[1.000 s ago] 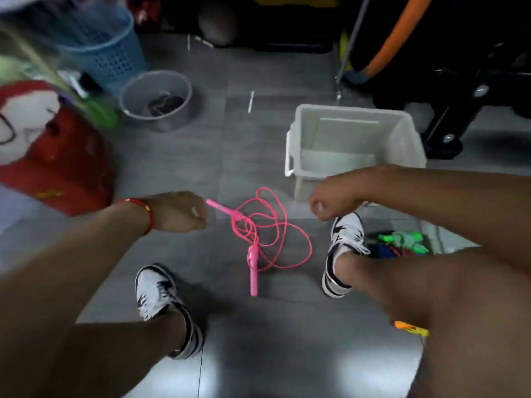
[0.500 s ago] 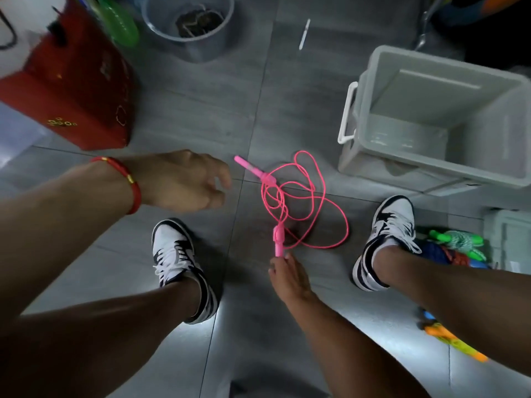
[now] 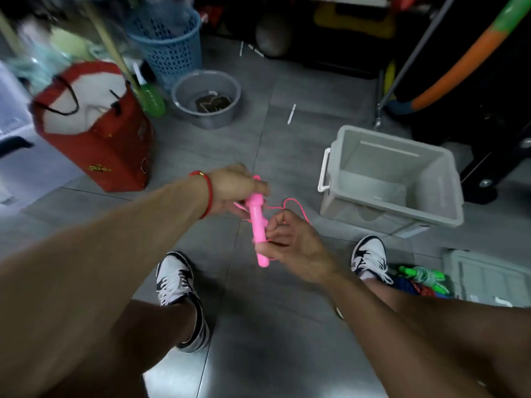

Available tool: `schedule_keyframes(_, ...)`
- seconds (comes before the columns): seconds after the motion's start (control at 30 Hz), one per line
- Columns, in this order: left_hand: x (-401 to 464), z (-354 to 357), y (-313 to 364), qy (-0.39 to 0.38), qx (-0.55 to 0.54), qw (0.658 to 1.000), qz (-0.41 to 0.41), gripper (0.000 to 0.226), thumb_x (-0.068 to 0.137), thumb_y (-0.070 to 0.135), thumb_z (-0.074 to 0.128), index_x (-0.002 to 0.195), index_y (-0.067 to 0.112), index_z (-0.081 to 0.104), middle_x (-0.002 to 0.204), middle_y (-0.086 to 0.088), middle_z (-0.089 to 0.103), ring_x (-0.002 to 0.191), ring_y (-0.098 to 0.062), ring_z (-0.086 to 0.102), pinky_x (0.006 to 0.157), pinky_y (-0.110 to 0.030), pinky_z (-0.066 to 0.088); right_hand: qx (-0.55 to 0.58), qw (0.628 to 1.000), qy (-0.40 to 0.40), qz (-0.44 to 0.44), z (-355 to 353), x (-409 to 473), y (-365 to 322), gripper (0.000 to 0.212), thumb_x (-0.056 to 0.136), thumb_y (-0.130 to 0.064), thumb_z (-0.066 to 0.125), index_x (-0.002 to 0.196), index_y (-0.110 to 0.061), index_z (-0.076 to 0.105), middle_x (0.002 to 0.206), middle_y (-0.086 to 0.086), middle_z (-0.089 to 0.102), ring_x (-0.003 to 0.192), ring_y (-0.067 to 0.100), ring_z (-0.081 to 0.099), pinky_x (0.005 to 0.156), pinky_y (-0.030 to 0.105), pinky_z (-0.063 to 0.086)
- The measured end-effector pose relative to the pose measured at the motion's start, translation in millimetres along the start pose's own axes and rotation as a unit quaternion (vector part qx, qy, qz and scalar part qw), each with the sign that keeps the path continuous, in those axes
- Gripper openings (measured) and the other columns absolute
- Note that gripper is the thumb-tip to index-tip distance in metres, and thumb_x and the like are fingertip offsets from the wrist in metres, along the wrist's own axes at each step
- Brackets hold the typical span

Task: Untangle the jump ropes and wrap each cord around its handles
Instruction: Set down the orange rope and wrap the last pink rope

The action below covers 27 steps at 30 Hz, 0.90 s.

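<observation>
**Pink handles gathered, cord trailing toward two o'clock**

Both hands meet above the floor between the shoes, and the pink handles sit between them, their long axis running roughly from twelve to six o'clock, tipped slightly so the lower end points toward the person. The left hand lies at eleven o'clock from the handles' middle, fingers curled over their upper end. The right hand lies at four o'clock from it, thumb and fingers pinching the lower part; whether it also has the cord pinched there cannot be told. Whether one handle or two stacked together are held is hard to tell, though a second pink tip shows just above the left knuckles.

The pink cord loops loosely out from behind the right hand toward two o'clock, in the direction of the grey bin, which stands near but apart. Since the slack lies on the right hand's side, that hand is judged better placed to gather and wind it while the left steadies the handles. Green jump ropes wait at four o'clock, beside the right shoe
</observation>
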<state>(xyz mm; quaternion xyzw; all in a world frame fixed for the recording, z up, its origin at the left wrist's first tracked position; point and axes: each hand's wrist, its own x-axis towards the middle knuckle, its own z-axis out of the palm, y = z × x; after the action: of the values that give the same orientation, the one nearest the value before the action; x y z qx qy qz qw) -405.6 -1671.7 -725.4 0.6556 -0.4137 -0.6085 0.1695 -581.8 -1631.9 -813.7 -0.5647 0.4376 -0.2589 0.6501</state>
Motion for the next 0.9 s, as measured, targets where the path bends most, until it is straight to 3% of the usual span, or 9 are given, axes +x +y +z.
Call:
schedule_keyframes(0.1,-20,2,11,-0.027,0.078,0.993,0.087,0.02,0.083,0.008,0.063,0.095,-0.007,0.063,0.089,-0.03,0.063,0.078,-0.037,0.066,0.087,-0.054,0.056,-0.026,0.996,0.069,-0.058,-16,-10,-25,0.047,0.073,-0.011,0.087,0.103,-0.017,0.051,0.099,0.0,0.067,0.084,0.01,0.067,0.081,0.04,0.054)
schedule_keyframes(0.23,-64,7,11,-0.085,0.127,0.969,0.196,0.021,0.087,-0.008,0.052,0.086,0.002,0.07,0.075,-0.012,0.065,0.071,-0.018,0.06,0.066,-0.023,0.051,-0.309,0.931,0.026,-0.194,-39,5,-39,0.056,0.075,-0.045,0.082,0.126,-0.036,0.061,0.15,-0.009,0.041,0.137,0.007,0.04,0.114,0.031,0.035)
schedule_keyframes(0.33,-91,-14,5,-0.027,-0.044,0.965,0.256,0.018,0.081,0.002,0.056,0.082,0.009,0.072,0.079,-0.013,0.065,0.073,-0.023,0.059,0.074,-0.032,0.052,-0.38,0.916,-0.085,-0.098,-40,13,-34,0.034,0.085,-0.05,0.071,0.087,-0.016,0.073,0.099,0.006,0.072,0.092,0.006,0.062,0.089,0.039,0.052)
schedule_keyframes(0.43,-91,-61,-9,0.197,-0.165,0.946,0.199,0.016,0.089,0.003,0.057,0.082,0.005,0.071,0.077,-0.015,0.061,0.064,-0.025,0.056,0.074,-0.039,0.051,-0.463,0.882,-0.085,-0.009,-63,10,-31,0.032,0.095,-0.035,0.065,0.073,-0.011,0.065,0.067,0.007,0.06,0.059,0.008,0.047,0.061,0.032,0.041)
schedule_keyframes(0.53,-72,-87,-39,0.334,0.122,0.935,0.02,0.016,0.089,0.014,0.06,0.096,0.001,0.066,0.085,-0.021,0.067,0.067,-0.032,0.062,0.068,-0.034,0.05,-0.462,0.887,-0.021,-0.01,-83,6,-52,0.027,0.1,-0.034,0.055,0.077,-0.02,0.059,0.073,-0.001,0.059,0.069,0.015,0.051,0.069,0.035,0.045)
schedule_keyframes(0.7,-67,-34,-37,0.228,0.244,0.939,0.087,0.069,0.086,0.033,0.071,0.144,0.038,0.036,0.116,-0.013,0.044,0.096,-0.024,0.05,0.091,-0.025,0.042,-0.468,0.875,-0.055,-0.113,-53,-2,-140,0.027,0.102,-0.03,0.049,0.088,-0.022,0.07,0.061,-0.019,0.054,0.057,0.0,0.047,0.061,0.022,0.038)
schedule_keyframes(0.77,-68,-11,-29,0.17,0.238,0.938,0.186,0.054,0.087,0.045,0.07,0.136,0.046,0.049,0.113,-0.007,0.045,0.099,-0.019,0.046,0.1,-0.021,0.04,-0.514,0.842,-0.083,-0.146,-33,-7,-162,0.026,0.099,-0.037,0.053,0.086,-0.026,0.072,0.056,-0.01,0.049,0.054,0.006,0.043,0.056,0.025,0.035)
schedule_keyframes(0.83,-68,-3,-26,0.123,0.217,0.926,0.284,0.018,0.092,0.042,0.065,0.105,0.033,0.072,0.091,-0.008,0.065,0.087,-0.019,0.057,0.085,-0.028,0.049,-0.549,0.81,-0.08,-0.187,-22,-6,-170,0.029,0.097,-0.044,0.052,0.085,-0.027,0.072,0.058,-0.004,0.051,0.057,0.01,0.047,0.059,0.028,0.039)
schedule_keyframes(0.9,-66,-10,-24,0.116,0.202,0.925,0.301,0.022,0.093,0.038,0.062,0.079,0.025,0.074,0.076,-0.008,0.069,0.071,-0.008,0.058,0.073,-0.03,0.048,-0.585,0.787,-0.062,-0.187,-23,-4,-168,0.035,0.095,-0.052,0.053,0.08,-0.023,0.067,0.061,-0.001,0.055,0.06,0.009,0.05,0.061,0.031,0.041)
